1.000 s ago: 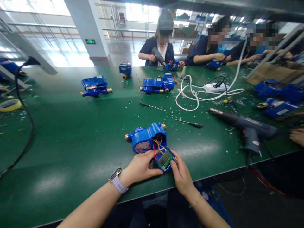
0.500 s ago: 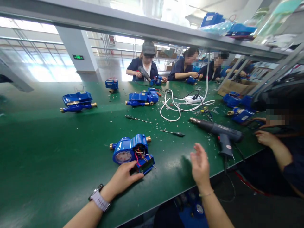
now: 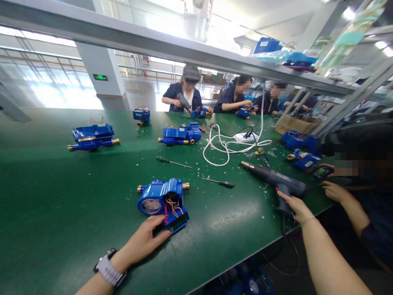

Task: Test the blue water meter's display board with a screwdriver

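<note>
Resting on the green bench (image 3: 61, 196), the left hand (image 3: 144, 241) lies half open, fingertips touching the display module wired to the blue water meter (image 3: 161, 196) just beyond it. The right hand (image 3: 293, 205) curls around the handle of the heat gun (image 3: 276, 180).

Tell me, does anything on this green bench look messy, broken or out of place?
The blue meter by the left hand lies open, its coloured wires spilling out to a loose cover. Pale scraps litter the green table, and a white cable lies in loose loops. The right hand is on the heat gun.
</note>
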Demonstrator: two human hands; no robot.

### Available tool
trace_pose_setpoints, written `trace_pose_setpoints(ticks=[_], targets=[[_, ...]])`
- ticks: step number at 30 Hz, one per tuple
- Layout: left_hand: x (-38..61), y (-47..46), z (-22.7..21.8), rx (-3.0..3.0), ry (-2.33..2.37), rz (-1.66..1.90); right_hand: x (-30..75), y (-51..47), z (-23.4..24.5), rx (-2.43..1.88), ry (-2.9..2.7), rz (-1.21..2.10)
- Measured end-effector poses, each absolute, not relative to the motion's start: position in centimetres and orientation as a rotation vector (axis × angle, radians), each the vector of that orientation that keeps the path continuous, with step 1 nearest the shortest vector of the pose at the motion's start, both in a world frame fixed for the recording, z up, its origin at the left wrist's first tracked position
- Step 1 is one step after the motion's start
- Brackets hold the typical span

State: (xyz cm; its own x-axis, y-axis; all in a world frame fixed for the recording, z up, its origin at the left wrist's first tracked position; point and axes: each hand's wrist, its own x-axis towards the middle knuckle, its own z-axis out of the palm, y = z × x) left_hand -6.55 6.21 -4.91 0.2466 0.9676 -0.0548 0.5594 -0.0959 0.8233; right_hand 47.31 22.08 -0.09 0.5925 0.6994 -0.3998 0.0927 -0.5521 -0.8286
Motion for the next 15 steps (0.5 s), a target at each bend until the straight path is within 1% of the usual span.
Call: trace_pose_setpoints(ticks=[5,8,12,15], targets=[[-7.0,6.0,-5.0,1.771,1.393,0.653,45.3,22.8,0.8,-1.823,-0.567,1.190],[-6.9,6.2,-4.8,1.760,1.370,0.646,44.0,22.9,1.1,-1.709,-0.574,1.232],[-6.5,6.3,-4.3,1.769,1.334,0.688,42.3,21.3,1.3,-1.645,-0.615,1.084],[-6.3,6.4,-3.9,1.783,1.294,0.730,41.2,17.6,2.2,-1.549,-0.705,0.914]])
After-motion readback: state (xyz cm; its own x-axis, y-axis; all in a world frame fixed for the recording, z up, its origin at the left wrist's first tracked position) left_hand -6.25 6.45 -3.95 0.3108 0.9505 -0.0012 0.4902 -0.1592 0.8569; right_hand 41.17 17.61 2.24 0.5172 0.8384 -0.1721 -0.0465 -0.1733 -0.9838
